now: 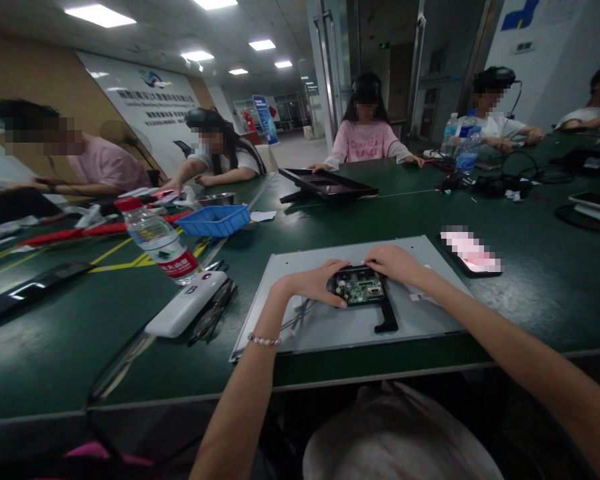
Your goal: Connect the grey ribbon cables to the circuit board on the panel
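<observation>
A black plastic housing (pixel 389 317) with a green circuit board (pixel 359 289) inside it lies on a flat grey panel (pixel 433 319). My left hand (pixel 316 283) grips the housing's left side, thumb at the near edge and fingers at the far edge. My right hand (pixel 389 261) is closed at the far right edge of the same housing, its fingertips bent over the rim. Whether a small part sits under those fingertips cannot be seen. Thin grey cables (pixel 300 313) rest on the panel beside my left wrist.
Left of the panel are a white power bank (pixel 185 308), a tilted water bottle (pixel 163 240) and a blue tray (pixel 215 220). A phone (pixel 471 252) lies to the right. Across the table, a person in pink (pixel 364 139) touches a black frame (pixel 325 183); other people sit around.
</observation>
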The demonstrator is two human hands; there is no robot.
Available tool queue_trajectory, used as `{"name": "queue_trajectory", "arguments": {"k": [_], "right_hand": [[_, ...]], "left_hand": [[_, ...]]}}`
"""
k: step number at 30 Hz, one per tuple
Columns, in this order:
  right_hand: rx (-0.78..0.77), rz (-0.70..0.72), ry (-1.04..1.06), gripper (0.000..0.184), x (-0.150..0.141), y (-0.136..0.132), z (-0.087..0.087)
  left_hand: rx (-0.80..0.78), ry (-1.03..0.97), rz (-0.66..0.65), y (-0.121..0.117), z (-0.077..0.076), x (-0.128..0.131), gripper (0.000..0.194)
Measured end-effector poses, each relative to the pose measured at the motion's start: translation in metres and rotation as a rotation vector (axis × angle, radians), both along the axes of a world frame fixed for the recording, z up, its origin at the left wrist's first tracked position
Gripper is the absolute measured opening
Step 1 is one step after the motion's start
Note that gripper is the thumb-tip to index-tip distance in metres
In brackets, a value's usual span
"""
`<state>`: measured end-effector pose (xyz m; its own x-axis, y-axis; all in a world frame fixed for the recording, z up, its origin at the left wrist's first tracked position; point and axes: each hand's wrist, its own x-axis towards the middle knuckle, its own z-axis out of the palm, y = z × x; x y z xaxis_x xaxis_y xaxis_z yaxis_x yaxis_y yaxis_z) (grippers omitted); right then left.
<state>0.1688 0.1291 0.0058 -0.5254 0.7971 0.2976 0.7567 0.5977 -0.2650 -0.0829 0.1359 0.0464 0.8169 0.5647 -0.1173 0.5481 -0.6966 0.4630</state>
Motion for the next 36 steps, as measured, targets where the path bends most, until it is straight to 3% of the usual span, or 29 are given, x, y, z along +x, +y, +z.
{"name": "queue_trajectory", "arguments": {"k": [12,17,23,27,36], "right_hand": [[-0.066,0.040,0.146,0.027,0.005,-0.006,0.003],[-0.085,-0.043,0.237,0.029,0.027,-0.006,0.011],[-0.355,-0.212,0.133,0.030,0.076,-0.006,0.012],[-0.499,-0.218,0.093,0.034,0.086,-0.009,0.010],[-0.499,-0.228,0.055,0.022,0.084,-0.012,0.011]], "left_hand": [[-0.061,0.069,0.001,0.003,-0.003,-0.001,0.104],[-0.066,0.097,-0.023,0.005,-0.005,-0.002,0.107],[-0.059,0.104,-0.026,0.006,-0.008,-0.004,0.109],[-0.066,0.128,-0.016,0.006,-0.008,-0.005,0.111],[-0.065,0.132,-0.012,0.007,-0.010,-0.005,0.111]]}}
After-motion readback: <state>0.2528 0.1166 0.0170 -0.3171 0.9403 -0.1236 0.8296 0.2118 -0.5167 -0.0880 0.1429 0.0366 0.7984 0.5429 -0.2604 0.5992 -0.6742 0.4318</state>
